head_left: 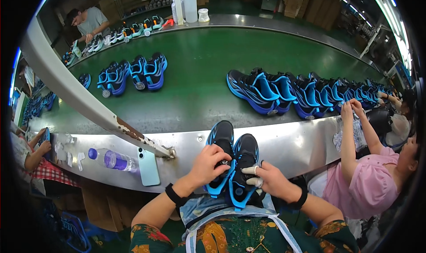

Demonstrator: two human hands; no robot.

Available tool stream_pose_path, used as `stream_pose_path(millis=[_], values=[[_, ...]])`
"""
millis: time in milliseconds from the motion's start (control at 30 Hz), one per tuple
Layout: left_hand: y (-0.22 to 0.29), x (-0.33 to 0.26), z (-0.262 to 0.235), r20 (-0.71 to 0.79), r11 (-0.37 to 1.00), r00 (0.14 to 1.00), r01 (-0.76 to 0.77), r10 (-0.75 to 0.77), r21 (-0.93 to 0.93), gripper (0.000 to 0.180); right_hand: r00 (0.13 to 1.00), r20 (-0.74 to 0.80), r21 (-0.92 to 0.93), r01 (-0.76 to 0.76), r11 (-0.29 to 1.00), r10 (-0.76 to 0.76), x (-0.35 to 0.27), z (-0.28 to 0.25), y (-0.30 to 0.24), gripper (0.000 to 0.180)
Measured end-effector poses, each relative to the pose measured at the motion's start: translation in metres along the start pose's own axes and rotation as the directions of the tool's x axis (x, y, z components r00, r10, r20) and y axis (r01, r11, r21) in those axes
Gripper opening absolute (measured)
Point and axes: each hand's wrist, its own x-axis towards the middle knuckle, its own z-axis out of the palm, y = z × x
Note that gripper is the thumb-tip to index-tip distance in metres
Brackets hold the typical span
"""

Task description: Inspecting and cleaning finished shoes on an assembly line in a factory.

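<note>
We have two black and blue shoes side by side, toes on the shiny metal ledge (pixel 293 146), heels near our lap. Our left hand (pixel 208 164) is curled over the top of the left shoe (pixel 220 139), fingers closed on it near the laces. Our right hand (pixel 268 177) presses the right shoe (pixel 245 153); two fingertips wear white covers. It may be pinching something small, but we cannot tell. We think we are working on the laces or tongue. The next move needs small, careful fingers while holding both shoes steady. A phone (pixel 148 166) and purple bottle (pixel 116 160) lie to the left.
</note>
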Motion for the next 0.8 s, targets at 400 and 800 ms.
stream_pose_path(millis=[400, 800], values=[[-0.006, 0.006, -0.002, 0.076, 0.988, 0.997, 0.026, -0.015, -0.151, 0.035, 0.985, -0.009, -0.146, -0.172, 0.974, 0.173, 0.003, 0.004, 0.0, 0.042], [0.008, 0.008, 0.0, 0.137, 0.969, 0.986, 0.119, -0.091, -0.215, 0.04, 0.991, -0.038, -0.058, 0.129, 0.99, -0.131, 0.004, -0.004, -0.003, 0.032]])
